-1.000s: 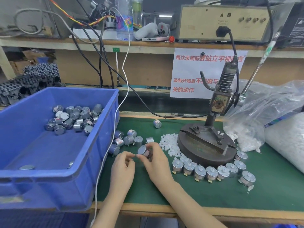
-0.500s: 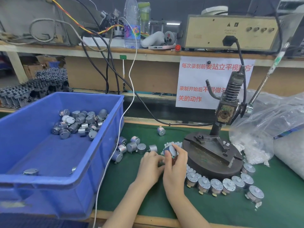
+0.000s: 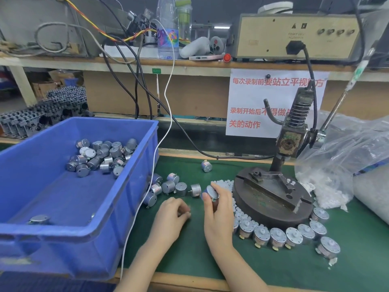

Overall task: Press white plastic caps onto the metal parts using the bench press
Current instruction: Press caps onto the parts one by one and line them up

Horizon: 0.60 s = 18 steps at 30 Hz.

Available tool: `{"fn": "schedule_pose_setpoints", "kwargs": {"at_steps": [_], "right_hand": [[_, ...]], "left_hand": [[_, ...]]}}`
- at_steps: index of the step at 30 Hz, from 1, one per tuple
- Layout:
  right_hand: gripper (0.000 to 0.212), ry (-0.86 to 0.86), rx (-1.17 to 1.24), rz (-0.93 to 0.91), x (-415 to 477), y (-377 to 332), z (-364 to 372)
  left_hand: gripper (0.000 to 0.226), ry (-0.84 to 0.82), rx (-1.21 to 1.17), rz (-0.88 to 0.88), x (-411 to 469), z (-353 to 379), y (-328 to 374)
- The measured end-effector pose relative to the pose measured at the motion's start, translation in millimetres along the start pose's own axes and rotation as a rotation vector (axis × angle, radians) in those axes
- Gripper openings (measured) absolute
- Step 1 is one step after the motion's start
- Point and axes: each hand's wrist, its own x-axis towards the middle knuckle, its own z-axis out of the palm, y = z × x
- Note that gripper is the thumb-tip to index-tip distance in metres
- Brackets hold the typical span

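Closest to me, both forearms reach in over the front edge of the table, which has a green mat on top. The left hand hovers low over the mat with its fingers curled under. It is blurred, and I cannot tell whether anything small sits between the fingertips. Just beside it, but not touching, the right hand stands upright with thumb and fingers wrapped around a round metal part, held tilted above the mat near the left edge of the bench press. A curved row of capped metal parts stands along the near rim of the round press base, each with a white piece on top. A scatter of white caps lies against the base, partly behind the right hand. To the left, loose metal parts lie on the mat beside a blue bin, and more binned parts are heaped in its far corner. A lone part sits farther back on the mat. A clear plastic bag with white pieces inside slumps to the right of the press. Behind the press column hangs a paper sign with red lettering. Above it, a shelf carries a beige box, a water bottle and tangled cables.
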Motion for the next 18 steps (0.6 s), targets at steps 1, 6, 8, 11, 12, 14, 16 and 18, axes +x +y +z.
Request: {"fn": "schedule_pose_setpoints", "kwargs": {"at_steps": [1,6,8,11,12,14,16,18], "right_hand": [[0.031,-0.022,-0.012,-0.006,-1,-1,0],[0.05,-0.176,-0.103,-0.153,-4,-4,1],[0.052,-0.239,-0.131,-0.207,-5,-3,2],[0.048,-0.358,-0.2,-0.166,-6,2,4],[0.046,-0.406,-0.231,-0.136,-6,4,4],[0.046,-0.506,-0.287,-0.103,-6,6,6],[0.047,-0.593,-0.316,-0.1,-6,7,8],[0.047,-0.639,-0.341,-0.092,-6,9,9]], "left_hand": [[0.029,-0.006,-0.01,-0.007,-5,-3,-2],[0.024,0.041,-0.044,-0.008,-17,-3,-7],[0.016,0.069,-0.052,-0.011,-17,-2,-9],[0.007,0.092,-0.059,-0.002,-16,-1,-11],[0.008,0.094,-0.054,0.003,-16,-1,-11],[0.013,0.11,-0.043,0.009,-16,-1,-12],[0.016,0.15,-0.063,0.004,-16,-1,-12],[0.018,0.181,-0.078,-0.004,-17,-1,-12]]}}
